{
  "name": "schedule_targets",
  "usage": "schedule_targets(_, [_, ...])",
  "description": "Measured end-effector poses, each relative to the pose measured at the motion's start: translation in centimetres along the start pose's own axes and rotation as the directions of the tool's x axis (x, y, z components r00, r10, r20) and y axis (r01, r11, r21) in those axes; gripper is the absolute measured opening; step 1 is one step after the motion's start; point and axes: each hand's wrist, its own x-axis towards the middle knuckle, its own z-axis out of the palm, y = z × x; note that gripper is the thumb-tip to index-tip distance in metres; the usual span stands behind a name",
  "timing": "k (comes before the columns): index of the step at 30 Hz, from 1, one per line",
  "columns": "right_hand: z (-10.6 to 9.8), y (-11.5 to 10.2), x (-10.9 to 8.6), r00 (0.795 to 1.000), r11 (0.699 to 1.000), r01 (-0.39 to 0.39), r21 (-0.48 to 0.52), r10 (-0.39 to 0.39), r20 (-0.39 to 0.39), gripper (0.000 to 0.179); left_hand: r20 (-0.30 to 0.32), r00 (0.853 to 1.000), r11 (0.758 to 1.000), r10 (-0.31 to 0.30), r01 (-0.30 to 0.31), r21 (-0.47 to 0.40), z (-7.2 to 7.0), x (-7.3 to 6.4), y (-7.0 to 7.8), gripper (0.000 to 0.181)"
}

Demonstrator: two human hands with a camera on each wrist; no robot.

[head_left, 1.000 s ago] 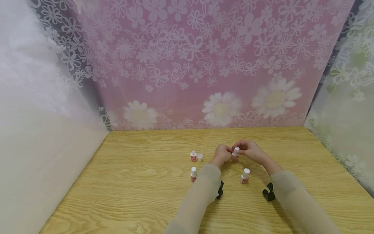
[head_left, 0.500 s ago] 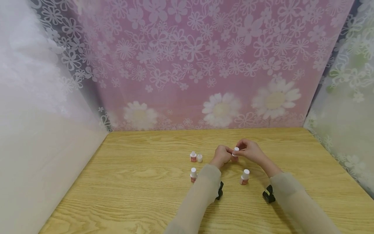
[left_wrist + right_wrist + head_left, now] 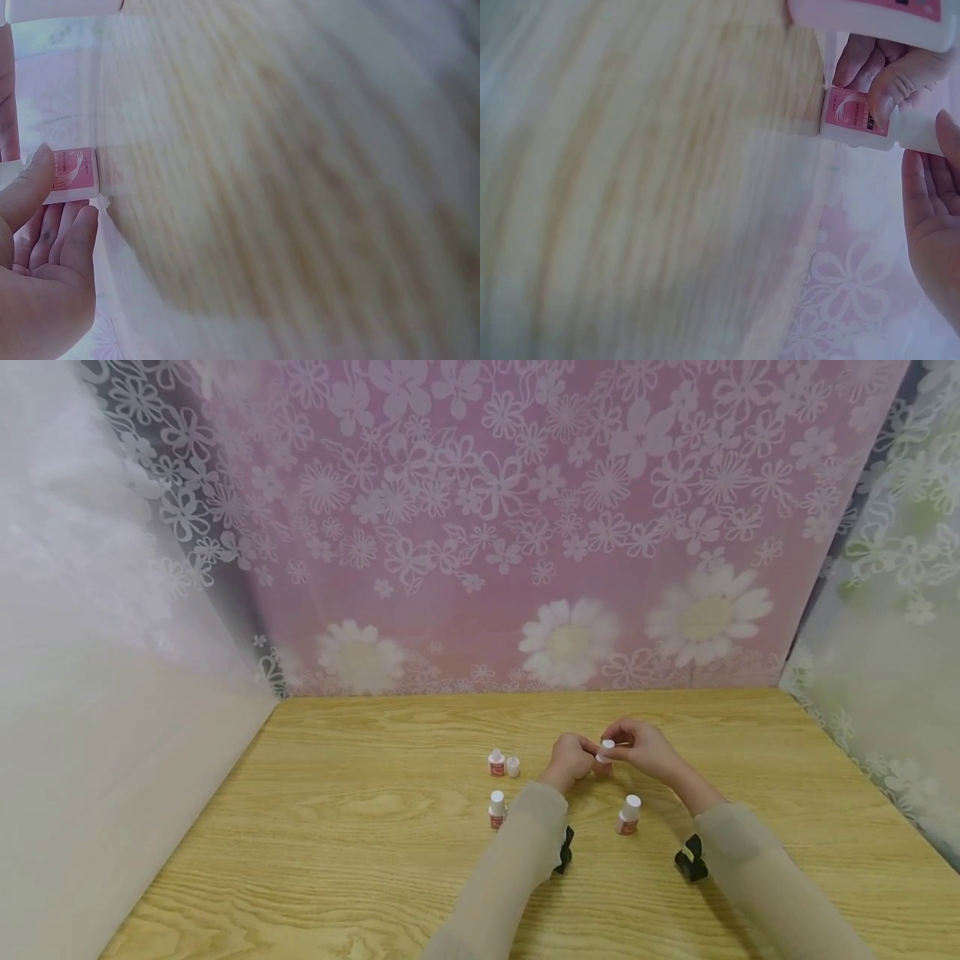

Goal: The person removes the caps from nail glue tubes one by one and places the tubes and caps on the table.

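Pinched from 2 sides, 1 small white bottle (image 3: 847,112) with a pink-red label is held right of centre, over the far half of the table (image 3: 337,827); whether its base touches the wood I cannot tell. On its left, the left hand (image 3: 573,757) is clamped on the body, thumb laid across the label. On its right, the right hand (image 3: 643,750) has fingers and thumb together on the white cap (image 3: 917,131) at the bottle's top; how tightly that cap sits I cannot make out

Looking across from the left, I see a whitish side sheet (image 3: 112,693), then a pink backdrop (image 3: 450,635) patterned with white flowers. Left of the hands, 1 uncapped bottle (image 3: 497,766) stands upright, its nozzle showing, with 1 loose cap (image 3: 513,767) just beside it. Nearer the person, 1 capped bottle (image 3: 497,810) is upright too, close against the edge of the left sleeve (image 3: 510,860) as I see it. At that sleeve's right edge is a black piece (image 3: 566,853). Between the forearms, 1 front bottle (image 3: 628,816) stands upright with its cap on. Farther right come 1 black block (image 3: 691,860), the right sleeve (image 3: 765,864) and a pale flowered side sheet (image 3: 892,668)
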Motion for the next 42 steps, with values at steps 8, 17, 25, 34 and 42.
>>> schedule_targets(8, [-0.2,-0.02,0.03,0.997,0.997,0.034,0.064,-0.038,0.064,0.017,-0.007,1.0,1.0,-0.019,0.019,0.004,0.15,0.15,0.01,0.016])
schedule_targets(17, [-0.54,0.43,0.27,0.992,0.997,0.044,0.065,-0.051,0.113,0.023,-0.005,0.999,0.999,-0.034,0.034,0.015,0.1,0.18,0.05,0.016])
schedule_targets(25, [-0.56,0.3,0.26,0.998,1.0,-0.009,-0.019,0.01,0.056,0.032,-0.014,1.0,0.999,-0.007,0.007,0.031,0.17,0.28,-0.15,0.015])
schedule_targets(34, [-0.16,0.5,0.17,0.999,0.996,-0.037,-0.08,0.034,-0.027,0.03,-0.016,1.0,1.0,0.007,-0.007,0.019,0.3,0.21,-0.25,0.013])
schedule_targets(42, [-0.17,0.28,0.2,0.999,0.997,-0.015,-0.082,0.012,-0.032,0.027,-0.022,1.0,0.999,0.014,-0.013,0.031,0.21,0.29,-0.27,0.013])
